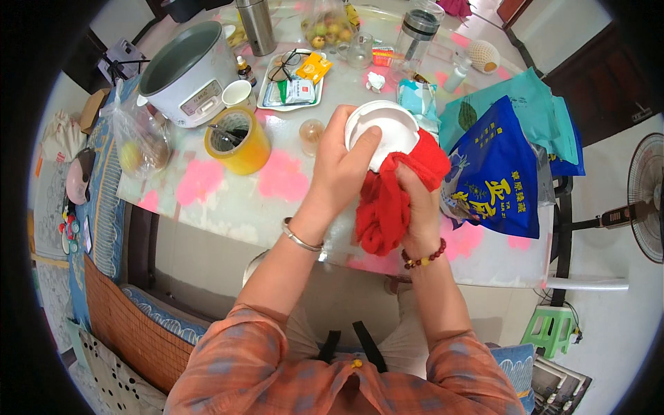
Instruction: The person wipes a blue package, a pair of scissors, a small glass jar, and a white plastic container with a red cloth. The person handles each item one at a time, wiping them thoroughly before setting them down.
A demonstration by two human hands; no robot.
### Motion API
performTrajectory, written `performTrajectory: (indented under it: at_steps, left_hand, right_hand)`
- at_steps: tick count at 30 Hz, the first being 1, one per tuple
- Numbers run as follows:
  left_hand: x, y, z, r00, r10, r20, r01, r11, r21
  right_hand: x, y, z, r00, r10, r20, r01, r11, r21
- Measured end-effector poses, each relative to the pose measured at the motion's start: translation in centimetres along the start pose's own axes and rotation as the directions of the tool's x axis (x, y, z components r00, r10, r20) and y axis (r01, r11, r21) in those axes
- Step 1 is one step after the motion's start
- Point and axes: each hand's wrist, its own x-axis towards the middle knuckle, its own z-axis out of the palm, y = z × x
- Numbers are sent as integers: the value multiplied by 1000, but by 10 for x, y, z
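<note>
My left hand (337,155) grips a small white bowl or tub (386,122) by its left wall, with the thumb inside the rim. The tub is tilted so that its white inside faces me. A red cloth (381,207) is bunched in my right hand (419,207), and part of it presses against the tub's right rim. The cloth's loose end hangs down below the tub. Both hands are above the near half of the table (233,207). Right of my right hand stands a blue printed bag (493,176).
A rice cooker pot (189,78), a yellow tape roll (238,140) holding dark items, and a paper cup (238,95) stand to the left. Behind are a white tray (270,101), a steel flask (257,28) and a glass bottle (415,39). A fan (648,197) stands at right.
</note>
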Motion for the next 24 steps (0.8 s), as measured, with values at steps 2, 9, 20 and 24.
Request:
performTrajectory:
  at_steps: [2, 9, 20, 24]
  left_hand:
    - [6, 5, -8, 982, -96, 161, 89, 995, 52]
    - [8, -13, -11, 945, -325, -37, 275, 850, -449]
    - [2, -8, -33, 736, -391, 553, 657, 610, -444]
    - [5, -3, -38, 782, -395, 482, 613, 625, -484]
  right_hand:
    - [5, -9, -13, 998, 57, 29, -54, 995, -81]
    - [1, 11, -34, 990, 113, 81, -134, 930, 341]
    - [8, 22, -49, 964, -180, 195, 195, 979, -61]
    - [7, 25, -58, 972, -60, 226, 14, 980, 201]
